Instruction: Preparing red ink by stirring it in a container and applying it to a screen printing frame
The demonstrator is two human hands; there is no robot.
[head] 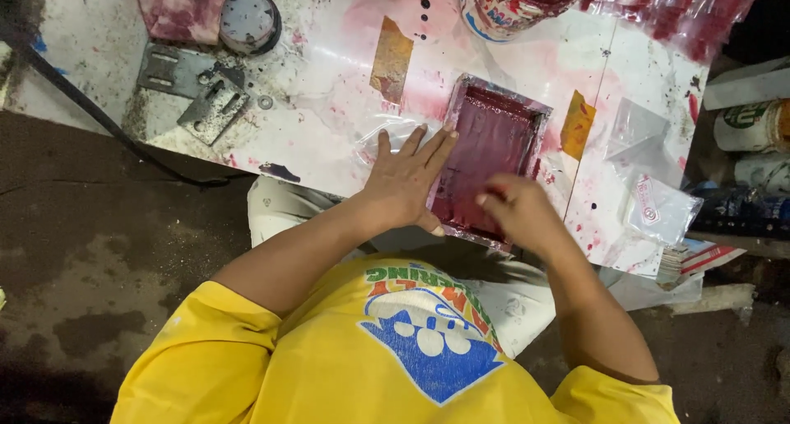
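Screen frame (494,156), small rectangular one with mesh soaked in dark red ink: sitting flat near the front edge of the white counter (329,156), right on top of a clear plastic bag (374,140) that is poking out at its left side. Pressing down with the left hand (407,181), fingers spread wide and flat, holding nothing, fingertips touching the frame's left rail and the palm lying on the bag. Hovering the right hand (518,214) over the near end of the mesh, fingers curled. It is coming out blurry, so not able to tell if anything is gripped in there.

Progress-wise, just guessing: looking like mid-run. Ink is already covering the whole mesh, and one bag with a red printed mark (658,210) is lying off to the right, so reckoning at least one is done, while the bag under the frame is hiding whatever is or isn't on it.

Counting stuff now:
- frames: one
- hands: two
- loose clear bags: three, being the one under the frame, the printed one, and a plain one (638,128) above it
- orange tape patches: two, one (393,58) left of the frame and one (578,123) right of it
- ink can (502,4): one, at the far edge
- metal hinge brackets: two, (169,66) and (216,107), sitting at the far left
- red-stained bundle of bags (683,8): one, not countable sheet by sheet
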